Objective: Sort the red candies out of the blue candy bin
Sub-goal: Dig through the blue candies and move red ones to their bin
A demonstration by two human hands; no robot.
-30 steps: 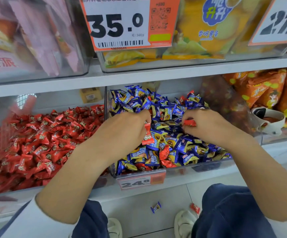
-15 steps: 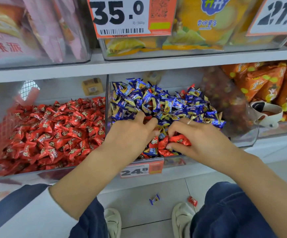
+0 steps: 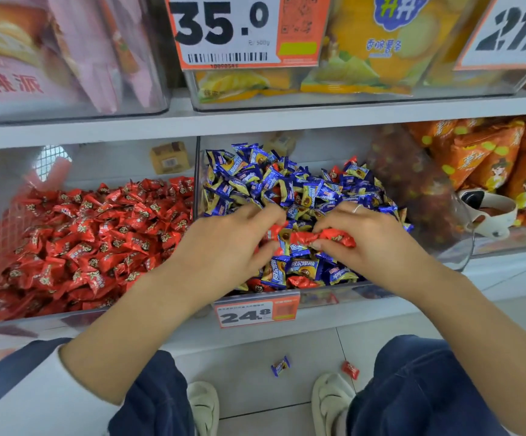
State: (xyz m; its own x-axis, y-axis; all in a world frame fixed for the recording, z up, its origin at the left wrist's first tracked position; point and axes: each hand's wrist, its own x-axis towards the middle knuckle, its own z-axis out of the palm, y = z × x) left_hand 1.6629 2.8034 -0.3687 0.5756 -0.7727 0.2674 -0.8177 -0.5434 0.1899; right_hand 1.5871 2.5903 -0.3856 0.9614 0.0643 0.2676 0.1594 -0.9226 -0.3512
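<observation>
Right hand fingers curl round red candies, gripping them over the middle of the blue bin. Left hand fingers curl onto a red candy at nine o'clock of those; whether they grip it, I cannot tell. More red candies lie at six o'clock among blue candies. The red bin sits at nine o'clock. Two candies lie on the floor.

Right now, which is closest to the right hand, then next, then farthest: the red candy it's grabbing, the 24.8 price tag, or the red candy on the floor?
From the right hand:
1. Red candy, pinched in its fingers, inside the blue candy bin.
2. 24.8 price tag, on the bin's front edge, below-left.
3. Floor candy, down by the shoe.
</observation>
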